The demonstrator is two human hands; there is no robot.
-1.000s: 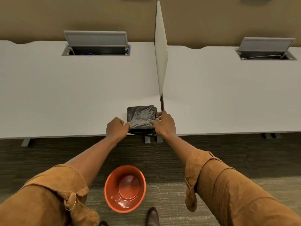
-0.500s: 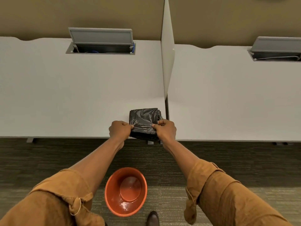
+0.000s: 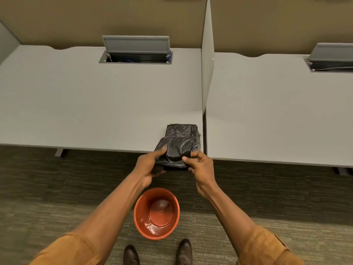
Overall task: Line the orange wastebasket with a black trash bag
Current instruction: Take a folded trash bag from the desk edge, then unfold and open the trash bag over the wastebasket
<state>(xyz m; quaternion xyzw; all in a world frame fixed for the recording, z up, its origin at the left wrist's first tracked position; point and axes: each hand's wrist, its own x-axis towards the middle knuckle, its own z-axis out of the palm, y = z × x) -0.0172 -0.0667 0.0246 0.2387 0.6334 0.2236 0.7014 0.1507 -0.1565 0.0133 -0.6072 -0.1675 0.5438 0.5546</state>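
Both hands are closed on a folded black plastic trash bag (image 3: 176, 150), pinching the top one of a small stack at the near edge of the white table (image 3: 95, 104). The left hand (image 3: 150, 165) has its grip on the bag's left edge, thumb on top and fingers curled under; the right hand (image 3: 200, 165) has its grip on the right edge the same way. The bag's near half overhangs the table edge, its far part apparently resting on the remaining folded black bags (image 3: 181, 130) behind it. The folded bag's long axis runs away from the person, across the table edge. The round orange plastic wastebasket (image 3: 156, 213) stands on the carpet floor (image 3: 57, 197) directly below and nearer the person than the bag, mouth up and unlined, between the forearms. Neither hand is clearly nearer it. I judge the next move calls for unfolding the bag, then lowering it straight down.
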